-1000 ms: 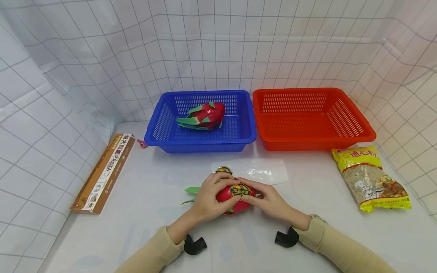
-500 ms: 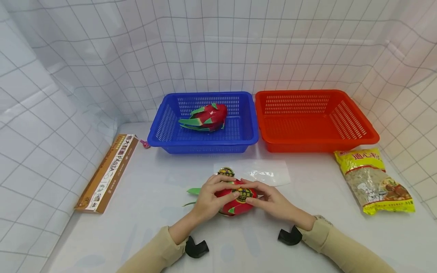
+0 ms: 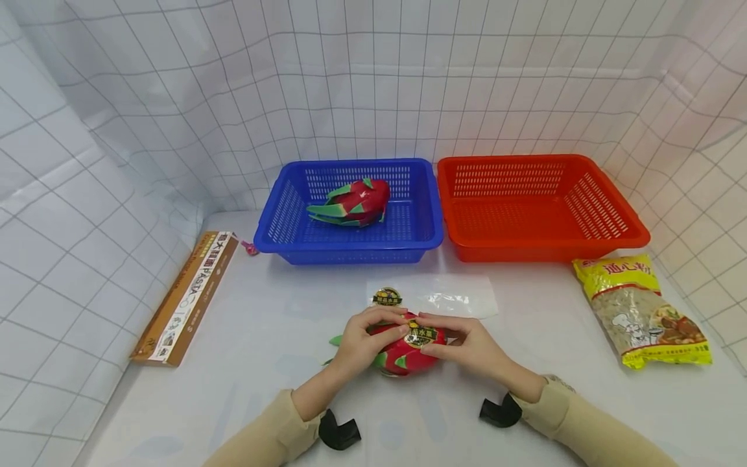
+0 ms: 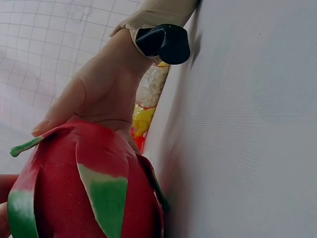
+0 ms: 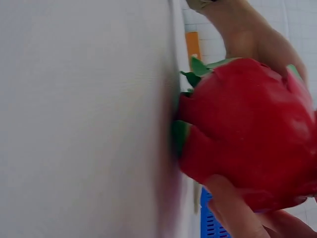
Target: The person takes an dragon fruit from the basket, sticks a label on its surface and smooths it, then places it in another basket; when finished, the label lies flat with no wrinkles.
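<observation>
On the table in front of me lies a red dragon fruit (image 3: 403,361) with green-tipped scales. A black-and-gold oval sticker (image 3: 421,335) is on its upper side. My left hand (image 3: 357,342) grips the fruit's left part, thumb near the sticker. From the right, my right hand (image 3: 475,345) holds the other end, fingertips beside the sticker. The left wrist view shows the scaly side of the fruit (image 4: 99,178); its smoother red side (image 5: 252,134) faces the right wrist camera. Just behind, a second sticker (image 3: 388,297) lies at a clear backing strip (image 3: 463,298).
A blue basket (image 3: 350,246) holds another dragon fruit (image 3: 358,201). Beside it stands a red basket (image 3: 543,250). A pasta box (image 3: 185,298) lies left, with a small pink item (image 3: 250,248) near it. A yellow bag of macaroni (image 3: 639,311) lies right.
Both hands and the dragon fruit between them have shifted slightly nearer to me. The fruit has turned a little, and the second sticker behind it shows more fully. The head view has also moved slightly.
</observation>
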A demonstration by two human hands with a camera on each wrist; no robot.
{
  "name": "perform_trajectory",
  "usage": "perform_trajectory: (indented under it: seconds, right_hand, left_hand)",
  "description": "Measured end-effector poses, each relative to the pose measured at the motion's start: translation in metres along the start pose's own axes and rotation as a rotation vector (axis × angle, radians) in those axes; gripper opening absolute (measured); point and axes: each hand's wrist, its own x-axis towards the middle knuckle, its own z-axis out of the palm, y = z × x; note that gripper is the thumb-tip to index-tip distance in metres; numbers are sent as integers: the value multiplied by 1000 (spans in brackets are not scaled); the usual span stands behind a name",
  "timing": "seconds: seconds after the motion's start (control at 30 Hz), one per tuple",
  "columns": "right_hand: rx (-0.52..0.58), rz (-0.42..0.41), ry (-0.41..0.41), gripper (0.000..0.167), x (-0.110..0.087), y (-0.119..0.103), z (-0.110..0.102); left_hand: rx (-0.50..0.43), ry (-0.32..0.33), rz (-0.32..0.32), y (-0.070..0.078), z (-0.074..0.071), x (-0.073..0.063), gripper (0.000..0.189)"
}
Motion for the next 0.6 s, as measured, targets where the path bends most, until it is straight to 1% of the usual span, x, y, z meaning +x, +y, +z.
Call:
perform_trajectory:
  seconds: [0.1,0.2,0.3,0.37,0.4,0.47,0.5,0.53,0.57,0.6]
  right_hand:
    - [-27,12,-31,44,-1,-4,-7]
    - [-51,41,-98,42,-1,-10,-22]
    - [-68,66,-170,39,-3,-21,-46]
    - [-100,86,-177,38,-5,-32,-67]
    - [-124,54,-176,38,-5,-37,-79]
    - [-99,-17,-167,39,-7,-48,-106]
    - [-79,-30,-130,39,-9,-53,-119]
    - [-34,-41,-82,39,-11,-58,-132]
    - [32,-51,-32,40,-12,-62,-144]
    - [119,-83,18,40,-12,-66,-155]
  left_hand:
    - [9,-23,35,-3,2,-1,14]
    - [-18,-82,57,-4,2,1,17]
    - [-81,-157,60,-1,-3,6,20]
    - [-118,-169,60,5,-9,15,22]
    - [-134,-160,54,9,-12,20,23]
    - [-176,-113,48,16,-19,34,24]
    - [-197,-78,43,19,-21,42,25]
    - [-221,-42,32,23,-23,50,26]
    - [-250,-13,15,26,-25,58,27]
    - [-270,10,2,28,-25,66,28]
